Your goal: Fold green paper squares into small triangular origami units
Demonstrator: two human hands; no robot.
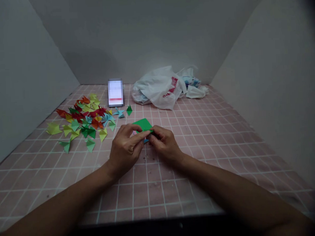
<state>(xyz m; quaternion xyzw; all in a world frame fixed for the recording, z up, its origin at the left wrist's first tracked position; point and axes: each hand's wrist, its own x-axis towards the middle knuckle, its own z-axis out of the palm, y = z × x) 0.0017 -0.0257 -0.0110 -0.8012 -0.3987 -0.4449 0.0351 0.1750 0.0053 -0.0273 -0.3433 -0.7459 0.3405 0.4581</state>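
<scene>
A square of green origami paper [143, 125] is pinched between my left hand [125, 150] and my right hand [164, 143], with the fingertips of both meeting at its near edge. Beneath it, a small blue paper piece [146, 140] and a bit of pink paper [134, 132] show; most of both is hidden by my fingers. To the left lies a loose heap of folded paper units [81, 119] in red, yellow, green, orange and blue. A few blue and green units [123, 112] sit apart from the heap, nearer my hands.
A phone [115, 93] with a blurred screen stands at the back, next to a crumpled white plastic bag [158, 88]. The surface is a pink grid-patterned mat [190, 154], with pale walls [29, 61] on the left, right and back sides.
</scene>
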